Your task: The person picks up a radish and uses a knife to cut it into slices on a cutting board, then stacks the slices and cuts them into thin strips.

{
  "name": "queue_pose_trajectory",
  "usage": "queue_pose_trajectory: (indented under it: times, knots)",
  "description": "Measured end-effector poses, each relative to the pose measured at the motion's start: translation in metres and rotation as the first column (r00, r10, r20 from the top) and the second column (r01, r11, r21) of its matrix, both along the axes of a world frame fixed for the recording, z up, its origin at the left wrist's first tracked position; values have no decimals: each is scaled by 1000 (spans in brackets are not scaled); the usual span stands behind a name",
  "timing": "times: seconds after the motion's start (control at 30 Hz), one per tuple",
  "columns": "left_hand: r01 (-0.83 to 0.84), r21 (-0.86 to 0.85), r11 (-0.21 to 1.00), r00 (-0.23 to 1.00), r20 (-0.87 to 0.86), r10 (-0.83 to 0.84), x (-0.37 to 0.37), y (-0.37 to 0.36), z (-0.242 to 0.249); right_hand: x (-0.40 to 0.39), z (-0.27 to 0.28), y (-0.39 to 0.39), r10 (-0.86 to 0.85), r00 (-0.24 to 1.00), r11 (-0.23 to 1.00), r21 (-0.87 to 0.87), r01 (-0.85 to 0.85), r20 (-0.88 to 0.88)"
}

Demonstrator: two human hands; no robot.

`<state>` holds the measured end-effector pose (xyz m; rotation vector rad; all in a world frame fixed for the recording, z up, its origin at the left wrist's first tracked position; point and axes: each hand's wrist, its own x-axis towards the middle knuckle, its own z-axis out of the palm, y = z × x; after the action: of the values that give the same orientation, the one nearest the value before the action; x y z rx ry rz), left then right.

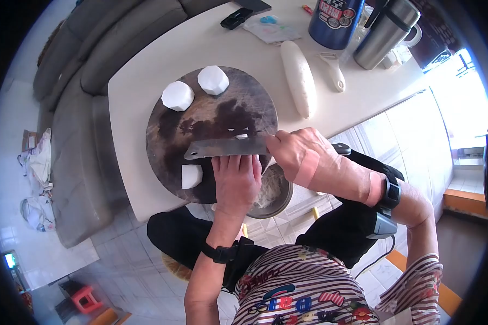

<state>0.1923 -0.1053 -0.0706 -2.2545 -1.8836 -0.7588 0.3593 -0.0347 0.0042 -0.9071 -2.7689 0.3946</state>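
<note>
My right hand (301, 154) is wrapped round the handle of a cleaver (225, 147), whose blade lies across the round wooden chopping board (165, 138). Just on the near side of the blade, my left hand (236, 181) presses down with its fingers together; their tips and whatever is under them are hidden by the blade. A cut white radish piece (191, 176) rests on the board left of that hand. Two thick peeled radish chunks, one on the left (178, 96) and one on the right (213, 80), stand at the board's far side. Small white slivers (241, 136) lie beyond the blade.
A whole white radish (298, 78) and a peeler (333, 70) lie right of the board. Behind them stand a blue container (335, 24) and a steel flask (386, 35). Below the table edge, a metal bowl (287, 197) holds pale scraps. A grey sofa (84, 151) is at the left.
</note>
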Motion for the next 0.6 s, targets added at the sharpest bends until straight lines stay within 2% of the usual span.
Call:
queue_pose_trajectory:
  times: [0.23,0.3,0.43,0.53,0.6]
  knots:
    - [-4,34,999,1000,-29,5,1,1,1,-4,-2,5,35,998,999,-26,-34,46]
    - [-4,83,997,999,-38,7,1,1,0,-10,-2,5,1,999,1000,7,-1,49]
    - [-5,64,998,999,-45,8,1,0,-1,-12,-7,3,-4,1000,998,61,3,8]
    - [-5,69,998,1000,-28,7,0,1,-1,-5,-7,2,-10,999,1000,26,11,-33]
    - [-6,58,998,1000,-29,8,1,1,0,-1,-2,1,-4,996,998,-67,9,85]
